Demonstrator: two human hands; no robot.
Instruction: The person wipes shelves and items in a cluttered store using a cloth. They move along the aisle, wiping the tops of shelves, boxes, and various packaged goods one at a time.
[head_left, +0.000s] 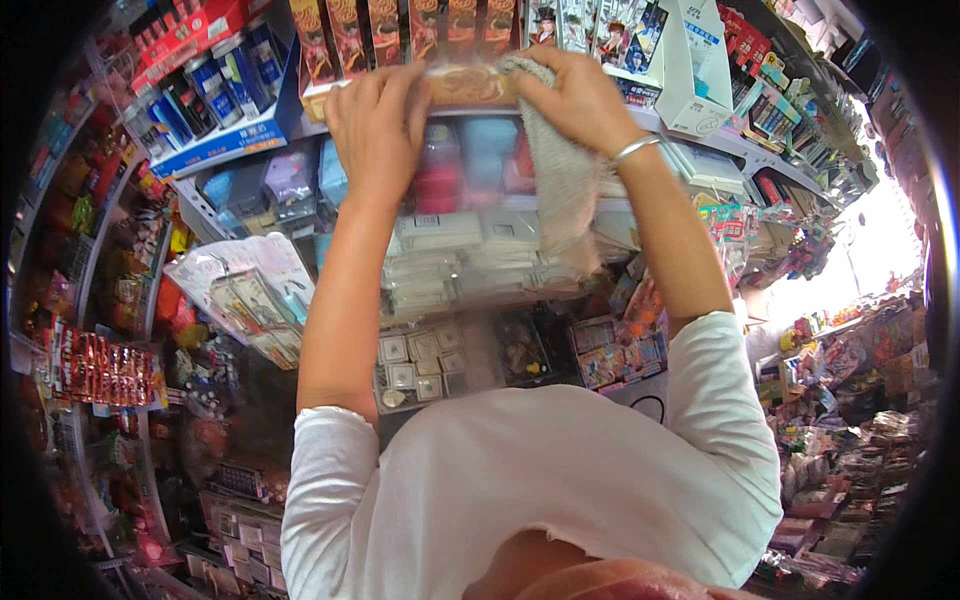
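Both arms reach forward to a shop shelf. My right hand (577, 97), with a silver bangle at the wrist, grips a grey cloth (559, 172) that hangs down over the shelf edge. My left hand (379, 124), somewhat blurred, rests on or just over the front of an orange-brown display box (469, 86); whether its fingers grip the box I cannot tell. Upright narrow packs (386, 37) stand in a row behind the box front. Right of them are packs with drawn figures (611, 34).
A blue-edged display tray (225, 142) holds dark and blue containers at the left. An open white box (694, 82) stands to the right. Wrapped white packs (435, 255) fill a lower shelf, with small square boxes (424, 352) below. Crowded racks flank both sides.
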